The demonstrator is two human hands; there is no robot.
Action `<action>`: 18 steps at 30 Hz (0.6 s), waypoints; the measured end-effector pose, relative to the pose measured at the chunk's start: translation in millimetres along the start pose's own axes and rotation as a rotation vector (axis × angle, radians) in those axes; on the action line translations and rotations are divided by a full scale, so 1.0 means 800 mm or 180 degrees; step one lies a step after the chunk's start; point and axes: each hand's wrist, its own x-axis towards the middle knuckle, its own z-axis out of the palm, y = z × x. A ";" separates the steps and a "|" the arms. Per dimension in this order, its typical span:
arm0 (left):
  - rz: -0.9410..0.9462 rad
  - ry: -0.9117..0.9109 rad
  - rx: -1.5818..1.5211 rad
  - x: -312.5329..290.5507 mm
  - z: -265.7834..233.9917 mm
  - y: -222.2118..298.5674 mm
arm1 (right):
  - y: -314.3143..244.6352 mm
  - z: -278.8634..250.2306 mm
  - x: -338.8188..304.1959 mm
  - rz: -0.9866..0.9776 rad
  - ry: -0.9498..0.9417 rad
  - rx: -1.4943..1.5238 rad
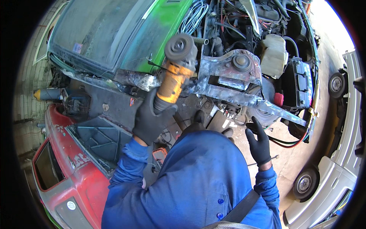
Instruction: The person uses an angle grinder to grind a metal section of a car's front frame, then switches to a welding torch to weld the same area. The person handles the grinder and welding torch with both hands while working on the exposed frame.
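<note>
My gloved left hand [150,120] is wrapped around the lower body of a yellow-and-black angle grinder [172,84]. The grinder points upward, its round disc end [179,46] raised in front of the green car body [156,36]. Just right of it lies the bare, partly scraped metal of the inner wing [213,89], with a round strut mount [242,62]. The disc appears apart from that metal. My gloved right hand [259,142] holds nothing, fingers spread, below the ground metal rail [278,110].
A black battery [299,84] and a whitish plastic tank [273,55] sit in the engine bay. Coiled wires [193,17] hang by the green panel. A red car body [84,168] stands at left, a white vehicle [335,171] at right. Cables [289,143] dangle near my right hand.
</note>
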 end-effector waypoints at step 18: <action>-0.0373 0.0593 0.0389 -0.039 0.087 -0.078 | -0.027 0.017 0.020 -0.0552 -0.0420 -0.0332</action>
